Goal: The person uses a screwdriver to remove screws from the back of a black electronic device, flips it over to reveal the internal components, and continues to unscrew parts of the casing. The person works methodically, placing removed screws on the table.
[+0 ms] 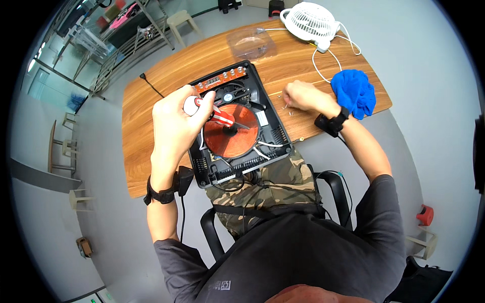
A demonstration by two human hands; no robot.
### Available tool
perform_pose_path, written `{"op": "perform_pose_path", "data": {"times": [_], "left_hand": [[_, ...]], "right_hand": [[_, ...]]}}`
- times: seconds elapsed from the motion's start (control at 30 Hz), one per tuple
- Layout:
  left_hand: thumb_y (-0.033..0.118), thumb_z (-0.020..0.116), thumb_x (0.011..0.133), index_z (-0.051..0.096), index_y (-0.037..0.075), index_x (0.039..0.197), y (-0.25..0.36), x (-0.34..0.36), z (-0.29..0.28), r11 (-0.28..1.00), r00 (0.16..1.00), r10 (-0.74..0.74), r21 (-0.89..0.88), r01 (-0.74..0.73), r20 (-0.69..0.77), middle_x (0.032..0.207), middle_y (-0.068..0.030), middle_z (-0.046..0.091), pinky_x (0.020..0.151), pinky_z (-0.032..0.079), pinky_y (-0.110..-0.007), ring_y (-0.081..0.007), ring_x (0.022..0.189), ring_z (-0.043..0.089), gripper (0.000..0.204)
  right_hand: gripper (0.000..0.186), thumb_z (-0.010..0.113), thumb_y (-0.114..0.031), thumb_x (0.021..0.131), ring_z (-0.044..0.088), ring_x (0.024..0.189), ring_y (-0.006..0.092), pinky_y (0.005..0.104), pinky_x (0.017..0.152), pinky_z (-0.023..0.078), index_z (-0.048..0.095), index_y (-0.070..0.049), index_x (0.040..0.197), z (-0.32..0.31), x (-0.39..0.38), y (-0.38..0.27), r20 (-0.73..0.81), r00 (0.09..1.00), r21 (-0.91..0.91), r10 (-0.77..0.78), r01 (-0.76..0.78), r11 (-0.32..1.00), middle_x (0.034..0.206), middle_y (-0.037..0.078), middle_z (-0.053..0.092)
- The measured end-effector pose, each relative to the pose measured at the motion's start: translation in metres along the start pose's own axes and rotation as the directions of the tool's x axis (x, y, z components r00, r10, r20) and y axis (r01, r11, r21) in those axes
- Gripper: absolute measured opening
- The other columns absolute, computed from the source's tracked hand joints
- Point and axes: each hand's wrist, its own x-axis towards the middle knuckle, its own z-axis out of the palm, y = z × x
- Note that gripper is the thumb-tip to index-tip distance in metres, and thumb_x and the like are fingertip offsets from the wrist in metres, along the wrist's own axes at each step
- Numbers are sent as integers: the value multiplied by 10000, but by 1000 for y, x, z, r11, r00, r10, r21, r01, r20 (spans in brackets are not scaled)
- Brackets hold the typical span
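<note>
An opened black induction cooker (269, 126) rests on the table's front edge and my lap, showing a round copper coil (218, 139), an orange control board (221, 77), a black fan and white wires. My left hand (177, 121) is wrapped round a red-and-white screwdriver (222, 116), its shaft slanting over the coil. My right hand (302, 97) is on the table right of the cooker, fingertips closed among small screws (291, 113); whether one is between them is too small to tell.
The wooden table (141, 141) carries a clear plastic tray (251, 44), a white fan (309, 24) with its cord, a blue cloth (352, 92) and a black plug (144, 77). A black chair (342, 202) is under me. Stools (178, 20) and metal racks stand beyond the table.
</note>
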Motion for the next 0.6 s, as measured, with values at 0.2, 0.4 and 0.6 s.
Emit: {"op": "perform_pose_path", "data": {"times": [0.2,0.4,0.6], "left_hand": [[300,826,879,645,28,755,4,10,9,1000,1000,-8,11,8,22,633,-127,619,555,472,-361,-279,559,607,350],[312,820,883,638,29,748,2,7,7,999,999,-35,-10,35,28,636,-127,621,560,474,-369,-283,567,614,363],[320,810,888,643,33,746,-5,3,6,1000,999,-19,18,18,35,649,-124,629,565,477,-371,-287,577,624,361]], "right_hand": [[120,682,-132,885,707,965,431,495,809,564,732,-27,914,18,8,12,4,996,22,88,-88,996,971,230,742],[99,671,-107,871,708,902,411,477,774,554,716,-23,899,25,24,24,9,996,38,89,-90,995,912,224,738],[159,688,-139,901,706,926,424,484,785,558,729,7,948,19,21,18,49,996,120,76,-82,989,986,250,732]]}}
